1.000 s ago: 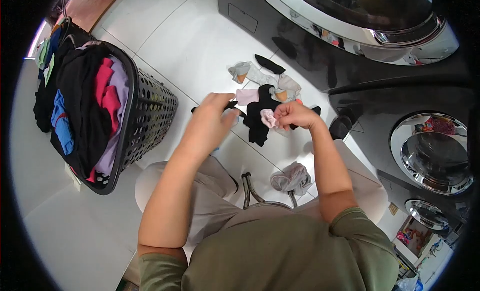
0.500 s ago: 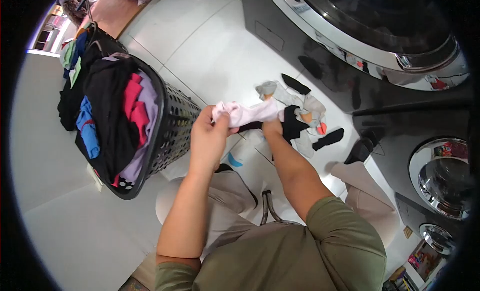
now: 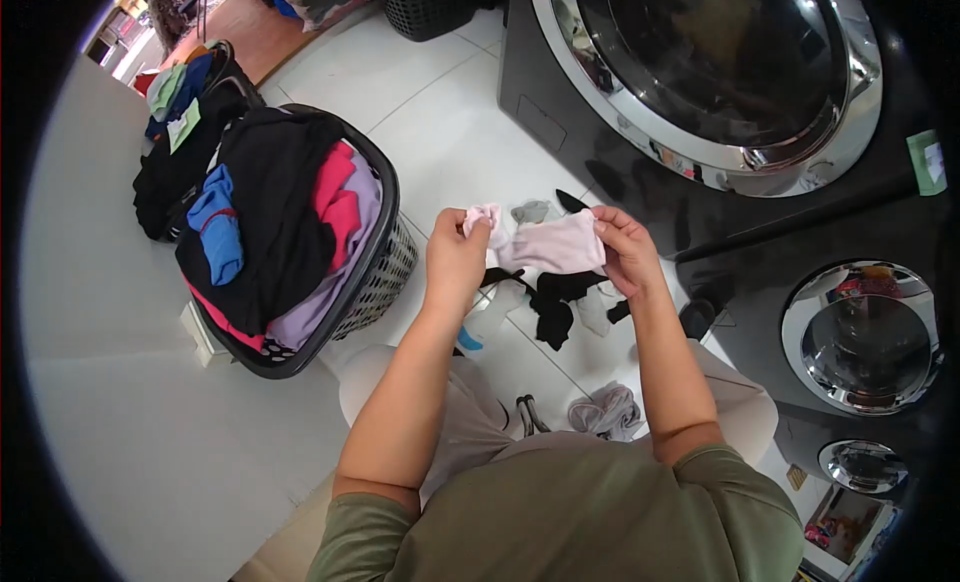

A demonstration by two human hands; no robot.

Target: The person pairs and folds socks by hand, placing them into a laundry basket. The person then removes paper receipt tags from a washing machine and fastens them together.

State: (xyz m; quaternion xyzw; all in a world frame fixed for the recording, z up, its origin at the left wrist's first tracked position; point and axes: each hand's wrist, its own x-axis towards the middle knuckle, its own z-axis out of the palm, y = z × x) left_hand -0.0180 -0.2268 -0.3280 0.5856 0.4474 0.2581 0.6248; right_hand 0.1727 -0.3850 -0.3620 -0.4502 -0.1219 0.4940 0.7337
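- Pale pink cloth garment (image 3: 558, 246), mid-frame: drawn out between both hands, broad end spread, opposite end bunched.
- Left hand (image 3: 457, 267): fingers pinching bunched end.
- Right hand (image 3: 630, 254): fingers clamped on broad end.
- Beneath, on floor: small black fabric pieces (image 3: 553, 320).
- Left of frame: heaped black perforated plastic basket (image 3: 392, 194).
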